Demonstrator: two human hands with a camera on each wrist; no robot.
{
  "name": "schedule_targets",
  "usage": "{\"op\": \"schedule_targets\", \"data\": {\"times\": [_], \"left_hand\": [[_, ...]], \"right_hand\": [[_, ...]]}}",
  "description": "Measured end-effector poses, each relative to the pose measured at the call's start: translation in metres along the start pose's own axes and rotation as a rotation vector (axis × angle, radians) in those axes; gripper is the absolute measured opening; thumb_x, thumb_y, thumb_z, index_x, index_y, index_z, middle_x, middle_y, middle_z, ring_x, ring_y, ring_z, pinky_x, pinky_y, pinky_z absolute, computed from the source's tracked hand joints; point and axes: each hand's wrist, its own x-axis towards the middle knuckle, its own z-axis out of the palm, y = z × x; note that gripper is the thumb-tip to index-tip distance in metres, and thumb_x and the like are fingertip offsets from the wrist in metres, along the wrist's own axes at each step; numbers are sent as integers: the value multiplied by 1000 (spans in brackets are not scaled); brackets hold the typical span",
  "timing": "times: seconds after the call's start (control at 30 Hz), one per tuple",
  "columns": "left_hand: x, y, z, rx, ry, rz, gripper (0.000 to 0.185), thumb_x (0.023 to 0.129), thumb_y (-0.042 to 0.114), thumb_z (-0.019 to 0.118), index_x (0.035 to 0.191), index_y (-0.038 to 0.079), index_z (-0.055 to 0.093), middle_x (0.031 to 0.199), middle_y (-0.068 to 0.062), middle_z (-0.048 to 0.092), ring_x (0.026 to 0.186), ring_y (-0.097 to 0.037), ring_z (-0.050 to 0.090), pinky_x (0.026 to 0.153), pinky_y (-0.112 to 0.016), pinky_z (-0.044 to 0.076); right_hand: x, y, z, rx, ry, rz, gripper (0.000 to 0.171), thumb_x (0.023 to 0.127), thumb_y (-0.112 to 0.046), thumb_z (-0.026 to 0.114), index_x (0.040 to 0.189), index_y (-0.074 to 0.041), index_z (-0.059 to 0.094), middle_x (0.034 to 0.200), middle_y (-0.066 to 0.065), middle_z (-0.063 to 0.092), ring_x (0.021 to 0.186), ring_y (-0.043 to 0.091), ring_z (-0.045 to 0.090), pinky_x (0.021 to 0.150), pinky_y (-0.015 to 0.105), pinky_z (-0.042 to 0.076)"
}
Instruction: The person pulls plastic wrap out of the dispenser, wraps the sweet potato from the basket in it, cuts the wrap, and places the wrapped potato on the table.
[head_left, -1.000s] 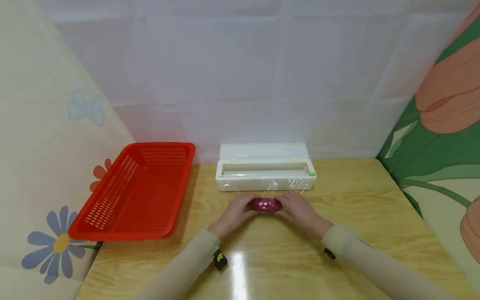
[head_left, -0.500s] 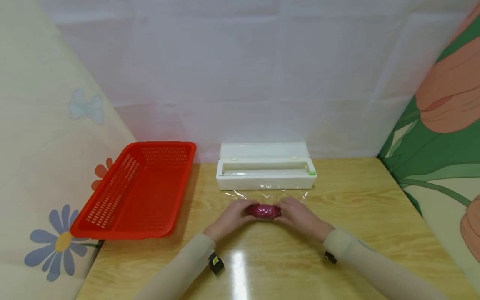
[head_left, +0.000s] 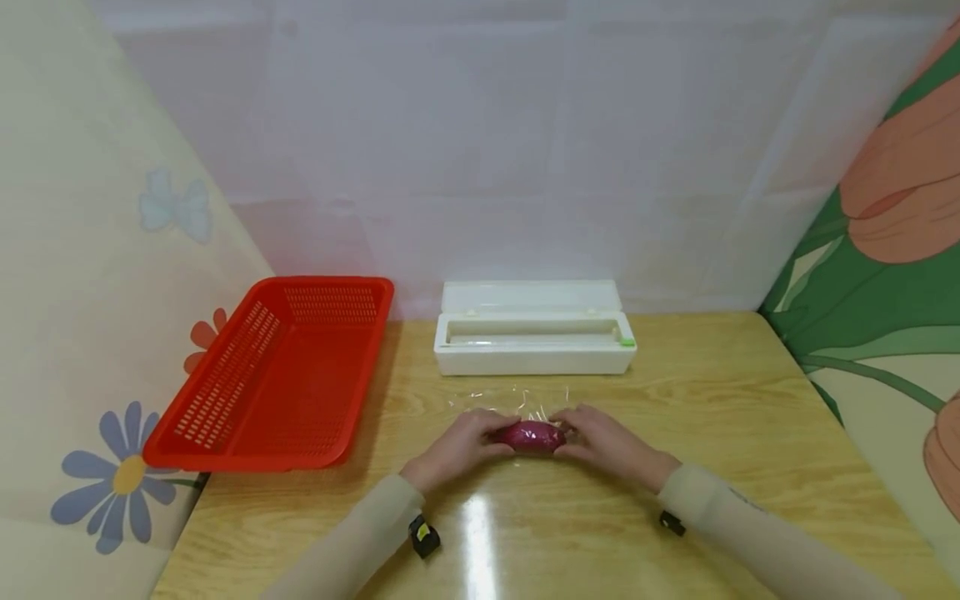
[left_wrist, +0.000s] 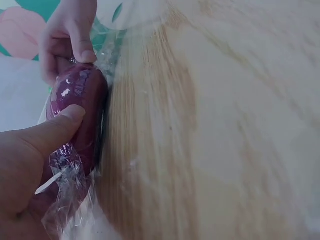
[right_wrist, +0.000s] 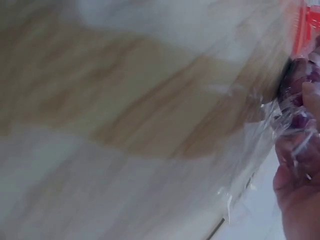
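A purple sweet potato [head_left: 534, 436] lies on the wooden table [head_left: 720, 433], wrapped in clear cling film [head_left: 517, 398]. My left hand [head_left: 459, 447] grips its left end and my right hand [head_left: 603, 442] grips its right end. In the left wrist view my thumb presses the wrapped sweet potato [left_wrist: 79, 112], and the right hand [left_wrist: 64, 37] pinches the far end. The right wrist view shows the sweet potato [right_wrist: 299, 95] with crinkled film at my fingers. Loose film trails on the table behind the hands, toward the white cling film dispenser [head_left: 534, 340], which stands open.
A red perforated basket [head_left: 273, 375] sits tilted at the table's left edge. Patterned cloth panels close in the left and right sides, and a white sheet hangs behind the dispenser. The bare glossy table top [head_left: 525, 533] stretches in front of the hands.
Both hands have drawn the wrapped sweet potato toward me, away from the dispenser. The film, first stretched from the dispenser, now lies loose on the table.
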Motion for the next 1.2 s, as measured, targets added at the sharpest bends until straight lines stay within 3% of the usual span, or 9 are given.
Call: {"op": "schedule_targets", "data": {"times": [0.1,0.33,0.43,0.53,0.63,0.73,1.0,1.2], "left_hand": [[1,-1,-1,19,-17,0,51,94,19,78,140,3,63,128,-10,73,113,-25,67,103,-45,50],[1,-3,-2,58,-52,-18,54,95,23,77,143,3,61,131,-11,70,119,-28,64,107,-45,49],[1,-3,-2,46,-55,-28,55,94,22,78,143,3,61,131,-12,67,119,-27,63,107,-44,49],[2,-3,-1,37,-51,-34,55,94,22,78,143,3,61,129,-12,67,118,-26,63,106,-43,50],[2,-5,0,42,-35,-30,55,94,24,78,142,4,62,126,-11,69,115,-25,64,104,-42,51],[2,-5,0,37,-22,-31,54,94,25,79,141,3,63,125,-10,72,113,-25,65,102,-42,52],[2,-9,1,-125,2,-126,39,94,25,78,129,15,65,123,-5,75,114,-18,70,104,-40,52],[6,-10,-2,-51,50,-92,36,94,26,77,127,13,71,121,-2,74,111,-19,68,101,-42,53]], "right_hand": [[-1,5,-1,-86,4,-76,47,98,-30,73,137,-6,66,107,-1,71,95,12,61,86,34,56],[-6,24,-3,-305,30,-271,21,97,-15,73,116,-9,79,95,-2,65,88,11,54,77,26,52],[-6,27,-8,-372,9,-307,23,98,-15,71,118,-8,78,98,-1,66,90,12,55,79,27,52],[-4,24,-17,-426,3,-310,29,99,-21,70,124,-7,74,107,3,69,98,18,60,87,35,55],[-2,16,-22,-402,38,-281,39,100,-27,70,132,-5,70,116,6,70,107,23,63,95,43,55],[0,6,-17,-355,79,-293,49,98,-32,73,137,-4,66,119,7,70,109,24,64,96,43,55],[1,-1,6,-271,142,-258,54,93,-24,78,138,2,63,112,8,67,101,19,63,90,36,57],[5,6,5,-189,133,-174,49,98,-23,72,141,-1,62,116,7,68,105,22,62,94,43,55]]}}
